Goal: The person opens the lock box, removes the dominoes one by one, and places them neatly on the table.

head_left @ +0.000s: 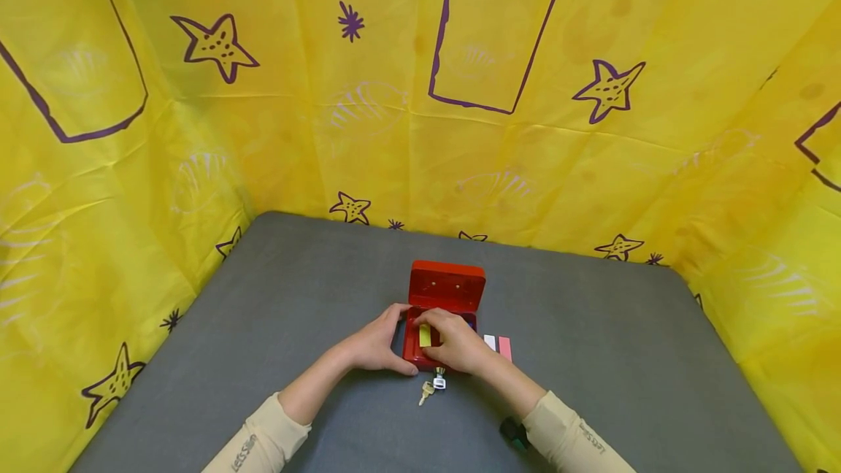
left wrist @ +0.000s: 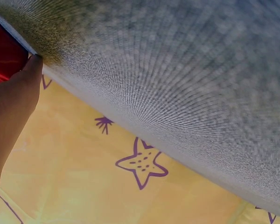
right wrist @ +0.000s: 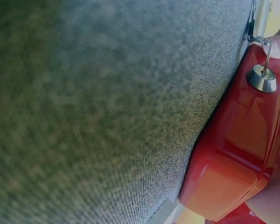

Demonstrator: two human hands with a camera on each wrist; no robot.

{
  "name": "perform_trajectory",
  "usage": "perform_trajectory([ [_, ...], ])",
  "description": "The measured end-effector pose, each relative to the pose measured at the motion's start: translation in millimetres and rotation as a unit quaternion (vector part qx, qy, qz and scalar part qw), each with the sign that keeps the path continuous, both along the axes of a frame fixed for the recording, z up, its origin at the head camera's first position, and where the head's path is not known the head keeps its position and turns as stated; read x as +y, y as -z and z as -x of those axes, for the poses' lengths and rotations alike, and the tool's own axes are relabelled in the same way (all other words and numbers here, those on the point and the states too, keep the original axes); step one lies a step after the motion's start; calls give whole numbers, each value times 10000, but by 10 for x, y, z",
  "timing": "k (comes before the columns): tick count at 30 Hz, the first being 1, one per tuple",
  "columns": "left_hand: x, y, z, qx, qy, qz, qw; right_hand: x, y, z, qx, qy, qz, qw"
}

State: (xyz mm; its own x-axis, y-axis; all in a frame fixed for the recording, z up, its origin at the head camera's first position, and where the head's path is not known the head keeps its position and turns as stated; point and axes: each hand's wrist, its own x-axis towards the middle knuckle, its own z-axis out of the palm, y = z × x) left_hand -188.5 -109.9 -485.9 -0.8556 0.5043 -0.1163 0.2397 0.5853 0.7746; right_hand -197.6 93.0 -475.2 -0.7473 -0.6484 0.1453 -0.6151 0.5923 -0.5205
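Nearest the camera, the left beige sleeve [head_left: 263, 436] and the right beige sleeve [head_left: 571, 433], both printed with dark lettering, reach in from the bottom edge of the head view. Just beside the right cuff lies a small black-and-green object [head_left: 514, 433], partly covered by the sleeve and too unclear to name.

Between the forearms, a red cash box [head_left: 410, 345] sits on the grey counter [head_left: 302, 276], its lid [head_left: 447, 287] raised at the far side. The left hand [head_left: 377, 341] has its grip around the left side of the box, thumb at the near corner and fingers toward the back. The right hand [head_left: 456, 341] reaches into the box from the right, its grip closed about a yellow strip [head_left: 425, 336], with the thumb at the near end and a finger at the far end. A small dark-blue patch shows inside, behind this hand.

A round metal lock [right wrist: 261, 79] is set in the front wall, with a silver key [head_left: 439, 383] in it. A second key [head_left: 427, 390] is just to its left; whether it hangs or rests on the counter cannot be told. Right of the box are a white strip [head_left: 490, 341] and a pink strip [head_left: 504, 347], side by side, partly behind the right hand. Yellow cloth [head_left: 368, 144] with purple starfish outlines rises around the counter.
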Motion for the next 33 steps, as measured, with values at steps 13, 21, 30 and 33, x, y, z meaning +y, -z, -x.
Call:
perform_trajectory([
  [13,1,-8,-3,158,34,35,9999,11,5,-7,-80,78,-51,9999],
  [21,3,-23,-8,114,65,19,9999,17,-12,-16,-91,84,-103,9999],
  [30,-2,-24,-5,102,63,13,9999,28,-9,-13,-63,78,-52,9999],
  [33,-4,-20,-3,87,60,3,9999,32,-10,-14,-50,84,15,10000],
])
